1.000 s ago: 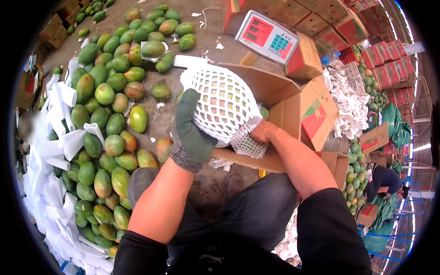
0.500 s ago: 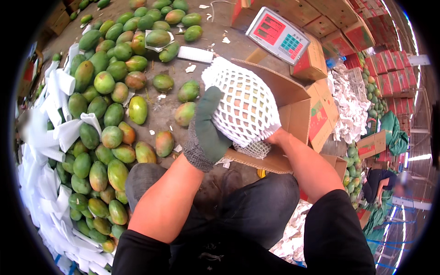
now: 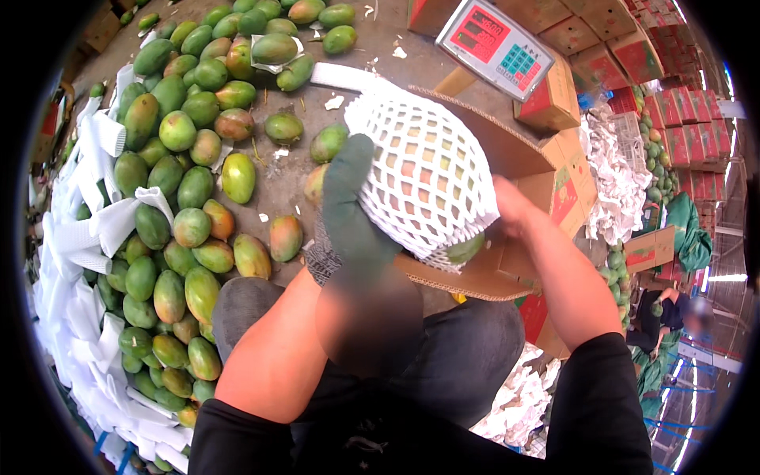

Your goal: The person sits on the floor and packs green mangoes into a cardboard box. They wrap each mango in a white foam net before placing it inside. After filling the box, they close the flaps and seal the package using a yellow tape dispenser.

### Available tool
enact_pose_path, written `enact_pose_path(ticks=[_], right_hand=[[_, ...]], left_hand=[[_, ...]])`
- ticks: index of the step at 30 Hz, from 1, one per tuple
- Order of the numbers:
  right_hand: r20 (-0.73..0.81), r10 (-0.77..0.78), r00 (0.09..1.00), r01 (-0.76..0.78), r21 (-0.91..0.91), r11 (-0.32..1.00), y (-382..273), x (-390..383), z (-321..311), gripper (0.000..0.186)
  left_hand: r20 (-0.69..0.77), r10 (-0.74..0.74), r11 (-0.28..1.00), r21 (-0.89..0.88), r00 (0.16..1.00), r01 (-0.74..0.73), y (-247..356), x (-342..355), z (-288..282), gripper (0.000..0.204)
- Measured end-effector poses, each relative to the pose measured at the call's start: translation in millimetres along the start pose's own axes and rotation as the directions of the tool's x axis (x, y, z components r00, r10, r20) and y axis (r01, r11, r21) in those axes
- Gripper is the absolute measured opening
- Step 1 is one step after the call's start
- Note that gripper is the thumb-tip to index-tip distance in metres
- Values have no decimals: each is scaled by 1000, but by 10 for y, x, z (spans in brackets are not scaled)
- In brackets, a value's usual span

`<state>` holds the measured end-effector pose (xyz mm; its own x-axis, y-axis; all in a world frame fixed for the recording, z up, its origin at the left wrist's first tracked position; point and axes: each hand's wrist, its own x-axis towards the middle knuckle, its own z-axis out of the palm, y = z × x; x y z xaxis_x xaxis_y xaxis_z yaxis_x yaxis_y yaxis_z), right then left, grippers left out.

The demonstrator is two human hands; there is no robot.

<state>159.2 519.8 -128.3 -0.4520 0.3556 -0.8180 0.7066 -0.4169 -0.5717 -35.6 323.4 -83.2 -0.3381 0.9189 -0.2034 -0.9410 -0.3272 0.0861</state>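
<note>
A mango in a white foam net sleeve [image 3: 427, 170] is held above an open cardboard box [image 3: 518, 131]. My left hand [image 3: 348, 210], in a dark green glove with a grey knitted cuff, is closed around the sleeve's left side, thumb upward. Bare green mango skin [image 3: 465, 249] shows below the sleeve's lower right edge. My bare right hand [image 3: 513, 207] is at the sleeve's right side; its fingers are hidden behind the sleeve and slightly blurred. A flat white foam sleeve [image 3: 340, 77] lies on the floor beyond my left hand.
A large pile of loose mangoes [image 3: 170, 293] spreads over the floor at left, bordered by white foam sleeves [image 3: 75, 340]. A digital scale [image 3: 495, 47] stands behind the box. Stacked cartons [image 3: 609, 63] and crumpled paper [image 3: 613, 182] are at right. Another person [image 3: 661, 317] is at far right.
The sleeved mango has turned slightly and bare green skin now shows at its lower edge. My right hand has moved up and right from the sleeve's lower end. The view has shifted a little.
</note>
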Motion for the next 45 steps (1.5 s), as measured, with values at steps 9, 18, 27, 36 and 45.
enact_pose_path(ticks=[9,18,27,36,45], right_hand=[[187,-395,900,436,-439,786,210,218,322,102],[-89,-460,883,450,435,780,157,-937,75,93],[-577,-618,533,790,601,120,232,-1792,386,95],[-733,-439,519,795,603,-67,848,-2037,571,94],[-503,-712,491,822,538,187,358,-2013,356,116]], left_hand=[[89,24,1000,-6,996,-24,82,34,-76,60],[23,57,998,32,998,-58,178,-10,-9,61],[-30,-140,872,471,990,137,271,25,377,66],[-91,-599,-664,612,795,-430,-986,624,335,61],[217,-593,741,523,775,421,-689,44,597,69]])
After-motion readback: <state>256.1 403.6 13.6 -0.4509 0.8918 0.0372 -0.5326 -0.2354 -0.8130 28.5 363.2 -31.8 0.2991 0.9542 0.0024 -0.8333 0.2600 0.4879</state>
